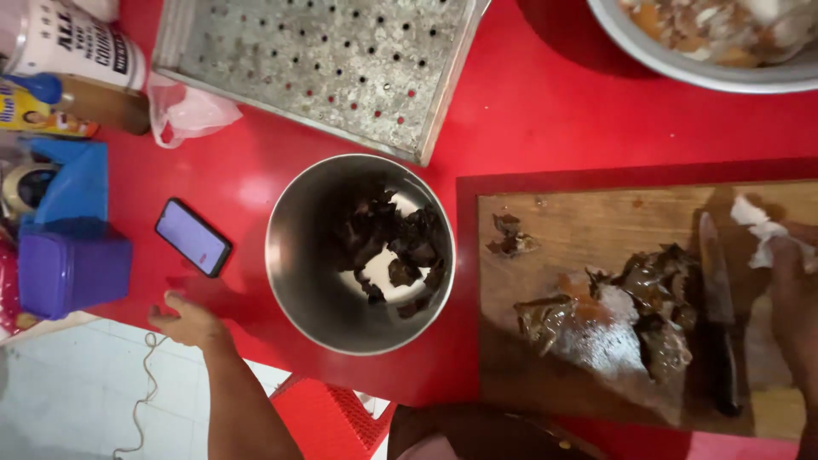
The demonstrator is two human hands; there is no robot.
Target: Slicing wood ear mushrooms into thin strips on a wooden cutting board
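Note:
My left hand [183, 322] rests with fingers spread on the near edge of the red table [528, 119] and holds nothing; a dark phone [193, 237] lies just beyond it. A steel bowl [294, 255] to its right holds dark, wrinkled pieces. My right hand [794, 311] lies at the frame's right edge on a wooden cutting board [596, 221], with something white [758, 230] at its fingertips. A dark-handled knife [716, 290] lies on the board beside that hand, next to a wet pile of dark pieces [652, 302]. Whether the right hand grips anything is unclear.
A perforated metal tray [324, 60] sits at the back, with a crumpled plastic bag [192, 111] to its left. A large metal basin [707, 72] of food is at top right. A purple box [72, 264], blue holder [72, 179] and white cup [77, 38] crowd the left edge.

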